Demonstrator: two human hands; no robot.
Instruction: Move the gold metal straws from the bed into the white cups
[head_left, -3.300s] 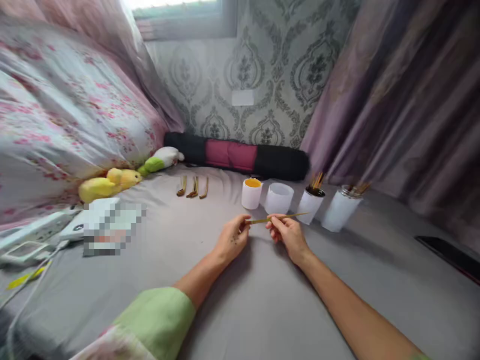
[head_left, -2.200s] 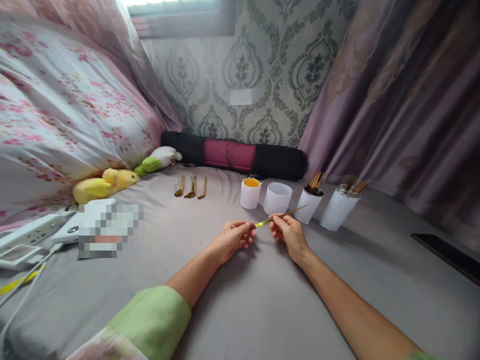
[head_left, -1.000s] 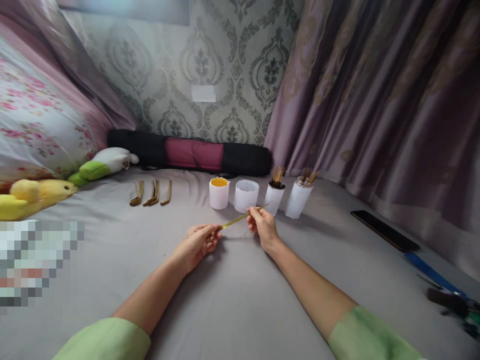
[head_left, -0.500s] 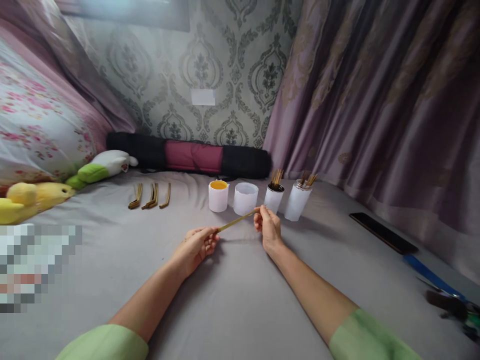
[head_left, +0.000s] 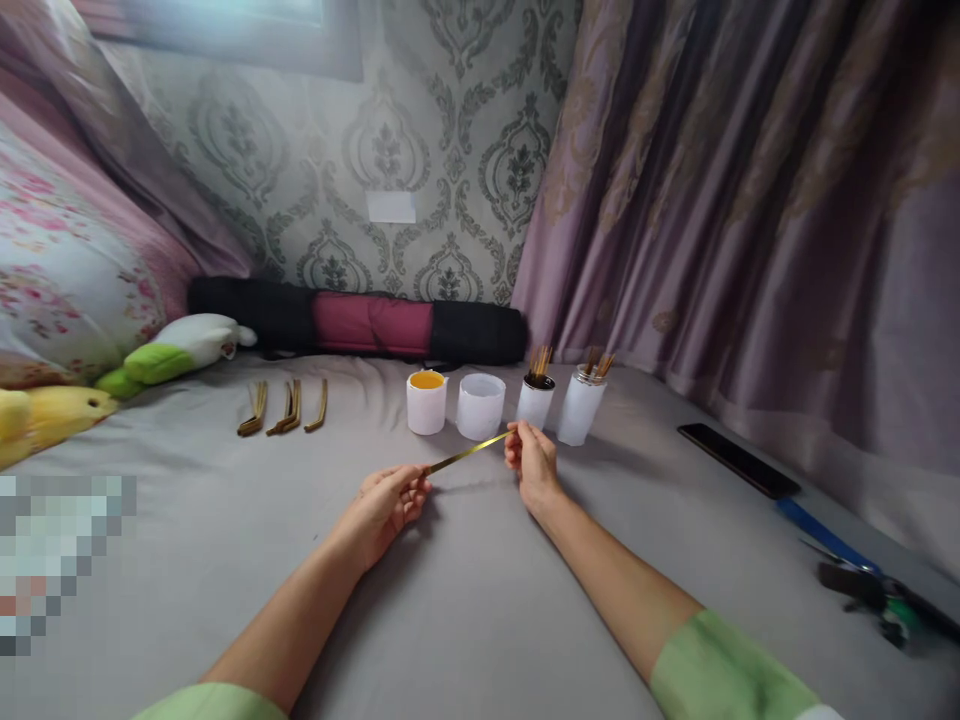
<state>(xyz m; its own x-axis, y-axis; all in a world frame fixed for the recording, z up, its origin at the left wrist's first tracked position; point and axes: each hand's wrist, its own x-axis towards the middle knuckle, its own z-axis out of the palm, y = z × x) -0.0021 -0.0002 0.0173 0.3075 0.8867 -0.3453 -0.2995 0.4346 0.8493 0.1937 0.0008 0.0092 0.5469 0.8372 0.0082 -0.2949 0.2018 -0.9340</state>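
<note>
A thin golden-brown strip [head_left: 471,451] is stretched between my two hands, above the grey sheet. Its left end is pinched in my left hand [head_left: 394,505], its right end in my right hand [head_left: 534,462]; the fingers hide both ends. Beyond them stand a white cup with yellow-orange inside [head_left: 426,408], a wider translucent white cup [head_left: 481,410], and two taller white containers, one dark-rimmed [head_left: 535,403] and one at the right [head_left: 582,410]. Thin brown sticks rise from both tall ones. Bent brown strips [head_left: 289,408] lie in small groups at the left.
A black and maroon rolled bag [head_left: 373,325] lies along the wall. Plush toys [head_left: 176,345] are at the left, near a blurred-out item [head_left: 52,550]. A phone [head_left: 739,460] and keys with a blue strap [head_left: 829,535] lie at the right.
The camera view has shifted slightly, so the surroundings sit lower and further left. Both hands keep hold of the strip, which now catches more light along its right part.
</note>
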